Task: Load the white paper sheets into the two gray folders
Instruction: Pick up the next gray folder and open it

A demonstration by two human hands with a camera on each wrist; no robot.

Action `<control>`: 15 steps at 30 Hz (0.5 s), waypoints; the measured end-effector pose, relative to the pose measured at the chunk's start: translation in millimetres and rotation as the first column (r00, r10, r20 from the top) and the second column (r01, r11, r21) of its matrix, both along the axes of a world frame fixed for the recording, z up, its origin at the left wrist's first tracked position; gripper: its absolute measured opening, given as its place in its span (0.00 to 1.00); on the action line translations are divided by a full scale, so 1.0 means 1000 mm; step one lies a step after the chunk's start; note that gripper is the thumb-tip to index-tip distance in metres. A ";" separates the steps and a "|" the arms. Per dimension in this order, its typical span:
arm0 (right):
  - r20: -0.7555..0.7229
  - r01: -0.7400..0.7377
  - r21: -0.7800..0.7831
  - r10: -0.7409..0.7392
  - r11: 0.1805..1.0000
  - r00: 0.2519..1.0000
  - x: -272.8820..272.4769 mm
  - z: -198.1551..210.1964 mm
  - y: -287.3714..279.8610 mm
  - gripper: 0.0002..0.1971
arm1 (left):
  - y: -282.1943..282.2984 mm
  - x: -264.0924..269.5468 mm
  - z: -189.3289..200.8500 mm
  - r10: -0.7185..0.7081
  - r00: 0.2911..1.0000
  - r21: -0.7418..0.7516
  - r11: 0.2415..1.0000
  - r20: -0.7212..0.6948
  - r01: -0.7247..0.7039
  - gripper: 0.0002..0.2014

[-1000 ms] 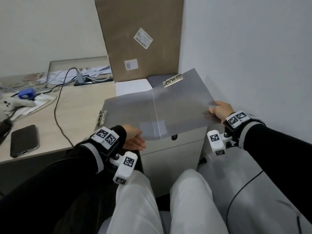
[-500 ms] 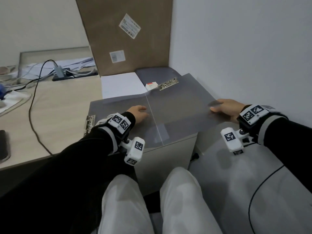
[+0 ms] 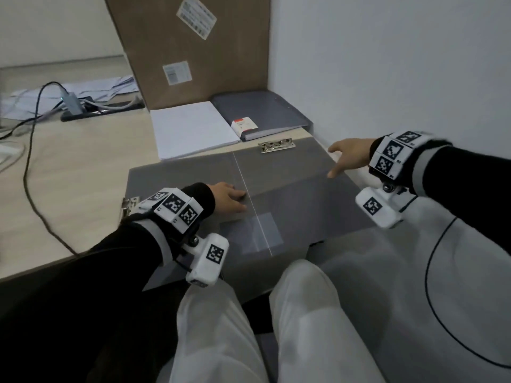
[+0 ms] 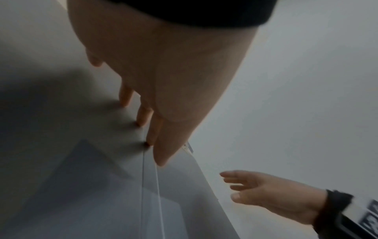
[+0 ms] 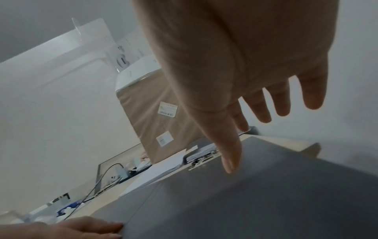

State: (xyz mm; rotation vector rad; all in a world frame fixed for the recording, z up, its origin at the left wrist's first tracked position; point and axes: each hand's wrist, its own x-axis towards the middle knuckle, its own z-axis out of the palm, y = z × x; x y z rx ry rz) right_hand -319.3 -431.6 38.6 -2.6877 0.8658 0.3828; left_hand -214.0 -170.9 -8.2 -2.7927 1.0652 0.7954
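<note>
An open gray folder (image 3: 290, 186) lies flat across the desk's near right corner, spine toward me, with a metal clip (image 3: 277, 145) at its far edge. My left hand (image 3: 229, 199) presses flat on the left cover beside the spine; in the left wrist view its straight fingertips (image 4: 141, 122) touch the cover. My right hand (image 3: 345, 158) hovers with spread fingers just above the folder's right edge, holding nothing. A stack of white paper sheets (image 3: 190, 128) lies behind the folder. A second gray folder (image 3: 262, 111), closed, lies to the right of the stack by the wall.
A tall brown cardboard box (image 3: 188, 48) stands behind the paper. A small red and white box (image 3: 243, 125) rests on the closed folder. Black cables (image 3: 30, 150) and a hub (image 3: 72, 103) lie on the desk at left. The white wall (image 3: 387, 64) is close on the right.
The open folder came down from mid-air and now lies flat on the desk. My right hand let go of its right edge and lifted off. My left hand moved onto the left cover.
</note>
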 end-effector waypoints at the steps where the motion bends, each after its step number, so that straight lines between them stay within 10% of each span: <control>1: -0.001 -0.038 0.013 0.038 0.999 0.999 0.005 -0.001 0.006 0.40 | 0.002 0.000 0.001 -0.004 1.000 -0.002 1.000 0.002 0.004 0.29; 15: -0.167 -0.240 0.032 0.242 0.970 0.956 0.068 -0.055 0.011 0.46 | -0.045 0.038 -0.008 0.050 0.998 -0.067 0.997 0.033 -0.047 0.38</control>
